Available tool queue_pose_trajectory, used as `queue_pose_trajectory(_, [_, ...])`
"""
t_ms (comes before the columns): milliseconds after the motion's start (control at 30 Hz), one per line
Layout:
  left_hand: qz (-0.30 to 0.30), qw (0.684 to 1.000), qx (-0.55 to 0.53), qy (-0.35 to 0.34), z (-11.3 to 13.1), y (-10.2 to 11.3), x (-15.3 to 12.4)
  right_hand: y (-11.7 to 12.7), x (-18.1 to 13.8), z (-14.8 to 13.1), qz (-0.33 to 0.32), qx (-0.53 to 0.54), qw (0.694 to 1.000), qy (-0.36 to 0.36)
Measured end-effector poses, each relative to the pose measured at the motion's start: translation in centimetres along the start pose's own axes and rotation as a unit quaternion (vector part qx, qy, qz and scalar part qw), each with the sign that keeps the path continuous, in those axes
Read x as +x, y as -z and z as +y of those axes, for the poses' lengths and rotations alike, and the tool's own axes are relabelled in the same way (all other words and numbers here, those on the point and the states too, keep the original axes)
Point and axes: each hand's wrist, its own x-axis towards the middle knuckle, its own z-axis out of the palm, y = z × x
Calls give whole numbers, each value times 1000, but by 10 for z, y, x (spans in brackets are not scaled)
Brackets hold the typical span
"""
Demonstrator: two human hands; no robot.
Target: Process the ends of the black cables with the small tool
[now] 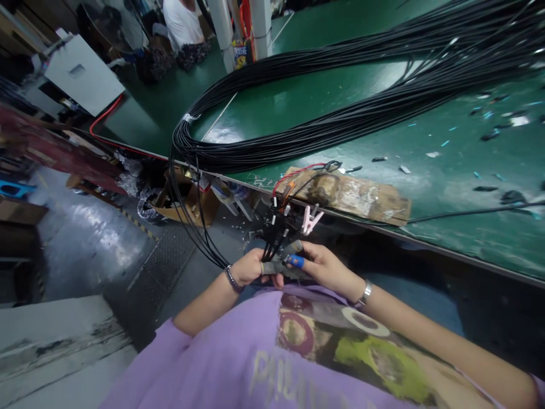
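In front of my purple shirt, my left hand [252, 267] is closed around several thin black cables [199, 241] that drop from the table edge. Their short ends [272, 249] stick up between my two hands, some with white tips. My right hand [330, 271] is closed in a pinch at these ends, with blue tape on the thumb and greyish wrap on another finger. The exact piece between its fingertips is too small to make out clearly. Just beyond my hands, a pink clip [310, 220] stands at the edge of a worn wooden board [361, 199].
A long coil of black cable [272, 149] lies on the green table [443, 165], with scraps of sleeve [485, 188] at right. A cardboard box [206, 205] sits under the edge. A white machine [83, 74] and a person in white [183, 23] are farther back.
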Motion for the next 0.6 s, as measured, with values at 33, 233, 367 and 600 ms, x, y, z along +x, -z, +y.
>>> queue_pose_trajectory(33, [27,999,21,-8,1,-1,0,0,-1,1,15,17,1000,-22])
queue_pose_trajectory(233, [207,953,173,-140,-4,-8,-4,0,-2,12,136,97,974,-156])
queue_pose_trajectory(367, [274,903,263,-201,-9,-11,-7,-1,-4,13,116,109,973,-169])
queue_pose_trajectory(600, [302,853,361,-225,-8,-17,-10,-11,-7,7,39,114,977,-173])
